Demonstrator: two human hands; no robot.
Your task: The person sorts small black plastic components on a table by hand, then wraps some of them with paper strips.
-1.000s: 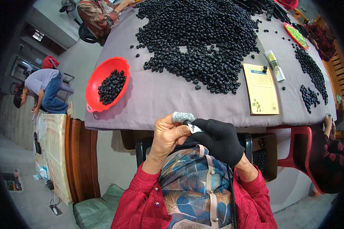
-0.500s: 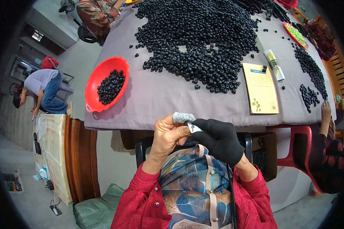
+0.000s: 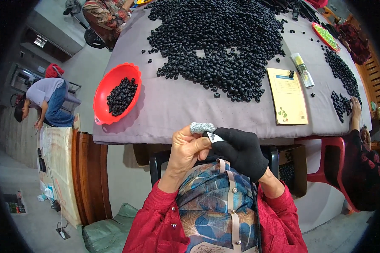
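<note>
My left hand (image 3: 188,148) is bare except for a grey knitted sleeve on its index finger, and its thumb and finger are pinched together. Against it presses my right hand (image 3: 242,152), in a black glove, with its fingers curled in. Where the fingertips meet, a small white patch (image 3: 215,138) with a dark mark shows; whether it is held or part of the glove cannot be told. Anything else in the pinch is hidden. Both hands are just short of the table edge, above my lap. Beyond them spreads a large heap of small black ring-like parts (image 3: 223,46).
A red bowl (image 3: 98,98) of black parts stands left on the grey tablecloth (image 3: 177,114). To the right lie a yellow booklet (image 3: 288,99) and a white tube (image 3: 302,69). A co-worker's hand (image 3: 356,107) touches a smaller pile (image 3: 341,69). A red chair (image 3: 327,162) stands at right.
My hands stay pressed together, with the white patch turned slightly more into view. At the right, the co-worker's hand has moved farther in over the small pile of black parts.
</note>
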